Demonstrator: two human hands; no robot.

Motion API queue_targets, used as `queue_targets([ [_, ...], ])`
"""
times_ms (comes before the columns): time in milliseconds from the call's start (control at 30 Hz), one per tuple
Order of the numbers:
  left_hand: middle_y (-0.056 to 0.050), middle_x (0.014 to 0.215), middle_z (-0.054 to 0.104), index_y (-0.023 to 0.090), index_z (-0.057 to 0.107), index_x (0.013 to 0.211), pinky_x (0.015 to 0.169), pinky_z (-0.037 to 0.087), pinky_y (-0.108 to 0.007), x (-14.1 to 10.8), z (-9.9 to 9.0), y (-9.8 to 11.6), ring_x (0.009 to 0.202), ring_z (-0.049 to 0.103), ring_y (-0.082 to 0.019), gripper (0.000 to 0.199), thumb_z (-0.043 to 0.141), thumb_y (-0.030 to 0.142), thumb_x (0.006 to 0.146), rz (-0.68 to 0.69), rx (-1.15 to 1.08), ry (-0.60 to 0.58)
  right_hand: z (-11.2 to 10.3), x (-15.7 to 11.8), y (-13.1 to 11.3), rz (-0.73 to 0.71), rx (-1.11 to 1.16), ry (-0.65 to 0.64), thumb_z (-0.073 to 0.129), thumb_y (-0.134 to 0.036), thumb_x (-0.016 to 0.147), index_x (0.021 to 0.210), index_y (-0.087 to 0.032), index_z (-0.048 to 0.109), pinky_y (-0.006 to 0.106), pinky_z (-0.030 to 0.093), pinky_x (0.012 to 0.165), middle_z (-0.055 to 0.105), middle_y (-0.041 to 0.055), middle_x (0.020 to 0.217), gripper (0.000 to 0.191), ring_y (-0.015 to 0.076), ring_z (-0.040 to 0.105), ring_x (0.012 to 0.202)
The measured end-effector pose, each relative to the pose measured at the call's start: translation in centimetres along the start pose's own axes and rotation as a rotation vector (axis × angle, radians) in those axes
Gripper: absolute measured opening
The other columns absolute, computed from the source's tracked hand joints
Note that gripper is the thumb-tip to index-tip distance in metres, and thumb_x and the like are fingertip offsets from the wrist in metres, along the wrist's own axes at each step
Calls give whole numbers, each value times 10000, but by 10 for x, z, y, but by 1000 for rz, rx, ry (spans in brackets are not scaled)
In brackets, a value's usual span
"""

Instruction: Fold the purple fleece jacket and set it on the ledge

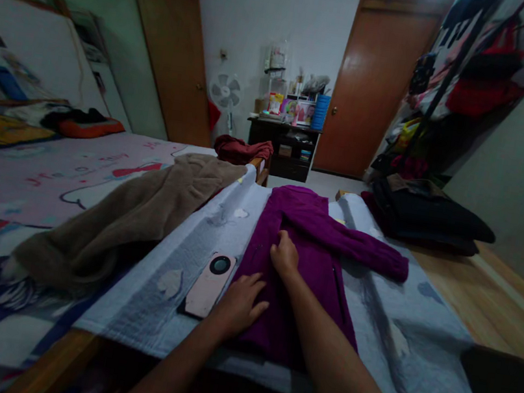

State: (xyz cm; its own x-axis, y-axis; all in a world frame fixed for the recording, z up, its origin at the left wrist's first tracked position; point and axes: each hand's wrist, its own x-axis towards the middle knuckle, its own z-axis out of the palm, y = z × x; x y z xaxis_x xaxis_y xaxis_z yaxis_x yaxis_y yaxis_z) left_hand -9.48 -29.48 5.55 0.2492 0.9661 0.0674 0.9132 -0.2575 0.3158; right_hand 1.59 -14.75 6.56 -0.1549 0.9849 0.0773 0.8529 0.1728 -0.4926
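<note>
Touching purple jacket (283, 318) — left fingers (256, 276) visible, right fingertips (281, 233) partly hidden.

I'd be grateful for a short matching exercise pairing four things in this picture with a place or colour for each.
1. Purple garment
2. Phone
3. Brown garment
4. Stack of dark clothes

A. On the wooden surface, right side
B. Pale pink, with a dark round part
C. Under the left hand and right hand
D. Lying across the patterned bed

Pairs: 1-C, 2-B, 3-D, 4-A
</note>
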Motion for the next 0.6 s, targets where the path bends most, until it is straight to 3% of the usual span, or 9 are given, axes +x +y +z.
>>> queue_targets([
  [200, -115, 1536, 334, 165, 415, 1419, 1168, 158, -527, 0, 26, 2, 1444, 206, -286, 598, 477, 461, 902, 11, 130, 49, 11, -11, 12, -56, -116, -28, 526, -263, 884, 1250, -208, 497, 385, 437, 899, 515, 145, 1231, 371, 273, 507, 1139],
  [333, -124, 1534, 335, 148, 378, 1439, 1171, 159, -517, 0, 29, 2, 1437, 235, -276, 617, 449, 458, 910, 25, 125, -2, 0, -18, 18, -166, -100, -133, 557, -227, 853, 1317, -165, 477, 405, 406, 971, 511, 160, 1278, 476, 274, 493, 1181],
  [467, -119, 1487, 414, 171, 419, 1397, 1163, 176, -515, -3, 23, 5, 1400, 313, -274, 557, 492, 400, 895, 25, 83, 51, -14, -44, 31, -302, -75, -235, 633, -187, 771, 1327, -165, 500, 385, 369, 1040, 468, 148, 1400, 571, 261, 433, 1289],
  [600, -98, 1253, 593, 195, 560, 1169, 1050, 353, -448, -10, 15, 11, 1194, 508, -254, 304, 516, 298, 887, -12, 22, 132, -20, -87, 44, -401, -45, -265, 601, -184, 778, 1349, -153, 493, 437, 301, 1108, 372, 166, 1494, 582, 276, 332, 1381],
])
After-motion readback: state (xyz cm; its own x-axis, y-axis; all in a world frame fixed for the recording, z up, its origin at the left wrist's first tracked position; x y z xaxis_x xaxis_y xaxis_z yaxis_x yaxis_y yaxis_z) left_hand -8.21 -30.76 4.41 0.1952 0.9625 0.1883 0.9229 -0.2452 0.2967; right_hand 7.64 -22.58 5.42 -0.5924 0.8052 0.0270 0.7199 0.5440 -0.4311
